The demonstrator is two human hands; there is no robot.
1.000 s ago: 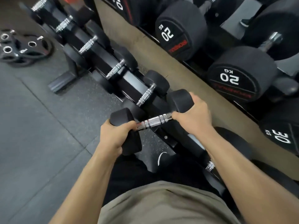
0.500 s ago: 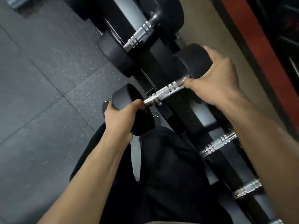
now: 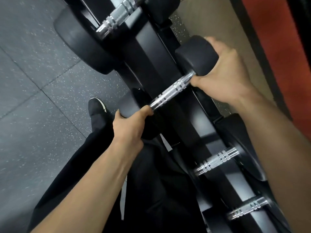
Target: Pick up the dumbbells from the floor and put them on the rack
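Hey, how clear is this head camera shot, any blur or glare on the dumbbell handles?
Head view: mostly sharp at the centre, where the held dumbbell shows crisp grip rings; the floor smears toward the left edge; soft bright glare on the rack rail and chrome handles; wide-angle stretch enlarges the forearms; left hand and right hand are clear.

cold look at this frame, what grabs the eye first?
The dumbbell held across the centre of the frame: the left hand cups its near head, the right hand its far head, and the chrome handle is bare between them. It sits over the black rack, which runs diagonally through the frame. More chrome-handled dumbbells sit on the rack at top and lower right.
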